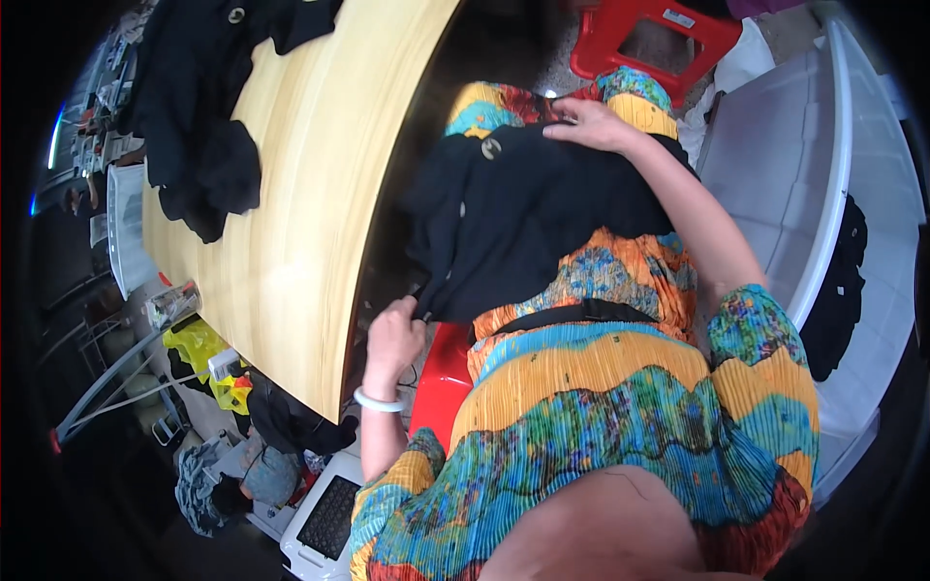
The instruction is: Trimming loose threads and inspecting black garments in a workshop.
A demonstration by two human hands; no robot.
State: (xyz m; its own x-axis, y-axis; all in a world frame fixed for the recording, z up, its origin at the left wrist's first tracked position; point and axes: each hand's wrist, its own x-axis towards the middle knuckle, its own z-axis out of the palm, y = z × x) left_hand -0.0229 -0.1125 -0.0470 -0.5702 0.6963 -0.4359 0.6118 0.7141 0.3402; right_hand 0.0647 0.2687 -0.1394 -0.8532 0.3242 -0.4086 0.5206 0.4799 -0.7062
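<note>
Dark garment [199,97]: heaped on the desk [310,213], forward-left of the left hand. Left hand [395,337]: fingers closed on the near left corner of a black garment [542,194], which lies across the lap between both hands. Right hand [593,126]: fingers extended at its far edge; whether they pinch cloth cannot be told. Red stool [717,44]: beyond the right hand. Pale plastic bin [765,174]: right of that hand.

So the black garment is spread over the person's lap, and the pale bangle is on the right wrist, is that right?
Not quite: the head view shows the pale bangle on the left wrist. The black garment is spread over the lap.
</note>
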